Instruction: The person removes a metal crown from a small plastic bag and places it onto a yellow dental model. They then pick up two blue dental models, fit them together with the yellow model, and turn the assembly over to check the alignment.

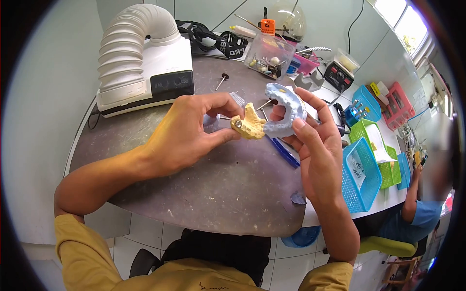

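Observation:
Over the middle of the grey-brown bench, my left hand (182, 131) pinches a yellow dental cast (251, 124) between thumb and fingers. A shiny metal crown shows on one of its teeth. To the right, my right hand (318, 140) grips a pale blue dental cast (290, 119), horseshoe-shaped, with a small yellowish spot near its top. The two casts are close together, the yellow one's right end overlapping the blue one's lower tip in this view. Behind them lie thin-shanked burs, and a dark blue pen-like tool (283, 152) rests on the bench below.
A white suction unit (170, 53) with a ribbed hose stands back left. A clear box (269, 56) of burs sits at the back. Blue basket (361, 177) and green basket (364, 131) line the right side. Another person in a blue shirt (412, 216) sits far right.

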Demonstrator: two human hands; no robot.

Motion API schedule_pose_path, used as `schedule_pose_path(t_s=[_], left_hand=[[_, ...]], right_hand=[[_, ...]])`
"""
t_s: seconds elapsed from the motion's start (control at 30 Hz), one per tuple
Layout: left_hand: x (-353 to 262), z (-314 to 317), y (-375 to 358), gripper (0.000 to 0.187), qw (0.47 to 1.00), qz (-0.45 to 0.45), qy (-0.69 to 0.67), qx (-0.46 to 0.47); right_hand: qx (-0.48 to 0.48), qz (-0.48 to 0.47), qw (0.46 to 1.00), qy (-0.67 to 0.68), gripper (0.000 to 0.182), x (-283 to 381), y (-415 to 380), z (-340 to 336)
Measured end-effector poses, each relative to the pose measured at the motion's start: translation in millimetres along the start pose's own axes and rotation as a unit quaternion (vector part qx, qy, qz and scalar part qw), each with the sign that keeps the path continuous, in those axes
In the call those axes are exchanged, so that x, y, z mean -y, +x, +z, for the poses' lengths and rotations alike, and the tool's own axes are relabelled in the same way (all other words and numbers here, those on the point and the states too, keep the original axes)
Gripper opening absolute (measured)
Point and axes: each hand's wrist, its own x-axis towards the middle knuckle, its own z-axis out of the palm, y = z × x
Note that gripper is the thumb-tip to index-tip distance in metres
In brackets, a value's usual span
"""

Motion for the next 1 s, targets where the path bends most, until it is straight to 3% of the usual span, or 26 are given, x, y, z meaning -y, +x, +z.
schedule_pose_path(t_s=[0.13, 0.2, 0.27, 0.33, 0.43, 0.47, 0.57, 0.7, 0.87, 1.0], left_hand=[[2.6, -1.2, -3.3, 0.024, 0.981, 0.015, -0.192, -0.007], [4.4, -4.2, -6.9, 0.026, 0.976, 0.0, -0.217, -0.008], [2.7, -5.2, -8.9, 0.029, 0.97, -0.017, -0.242, -0.003], [-3.3, -3.9, -10.7, 0.033, 0.913, -0.071, -0.402, 0.023], [-4.8, 3.4, -15.7, 0.037, 0.876, -0.092, -0.471, 0.048], [-4.3, 5.7, -17.7, 0.037, 0.874, -0.092, -0.474, 0.047], [-4.7, 12.0, -22.4, 0.042, 0.851, -0.157, -0.497, 0.069], [-2.0, 16.4, -23.8, 0.046, 0.841, -0.151, -0.515, 0.067], [-2.9, 13.1, -24.4, 0.059, 0.884, -0.126, -0.448, 0.053], [-6.7, 14.0, -24.9, 0.064, 0.881, -0.126, -0.455, 0.036]], right_hand=[[0.002, -0.048, 0.996, -0.08, 0.058, 1.8, 0.8, -0.4], [0.007, -0.117, 0.979, -0.169, 0.064, 2.4, -0.9, -3.1], [0.014, -0.127, 0.975, -0.184, 0.067, 2.2, -0.1, -7.8], [0.034, -0.191, 0.945, -0.263, 0.066, 0.6, 1.1, -8.5], [0.043, -0.234, 0.922, -0.304, 0.063, -4.0, 1.9, -9.0], [0.06, -0.258, 0.896, -0.357, 0.062, -4.5, 1.5, -10.2], [0.064, -0.278, 0.886, -0.365, 0.062, -6.4, 0.0, -5.0], [0.093, -0.294, 0.861, -0.405, 0.064, -7.0, -2.7, 0.3], [0.084, -0.277, 0.863, -0.414, 0.065, -8.8, -4.5, 3.2], [0.082, -0.275, 0.863, -0.416, 0.067, -11.6, -4.3, 3.6]])
